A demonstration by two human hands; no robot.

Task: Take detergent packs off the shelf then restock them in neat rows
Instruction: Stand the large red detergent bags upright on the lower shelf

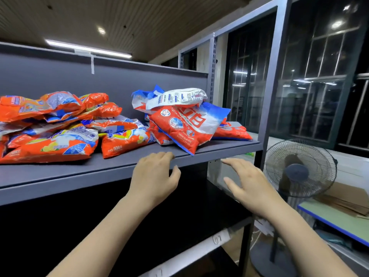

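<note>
While detergent packs (185,124) lie heaped on the shelf (119,166), my left hand (154,176) rests loose-fingered on its edge; my right hand (249,184) hovers, fingers spread.

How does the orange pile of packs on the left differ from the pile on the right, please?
The left pile is orange with yellow and blue print; the right pile is red, white and blue. The left pile spreads wide and mostly lies flat; the right pile is narrower, and its front pack tilts over the shelf edge. Both are jumbled, not in rows.
</note>
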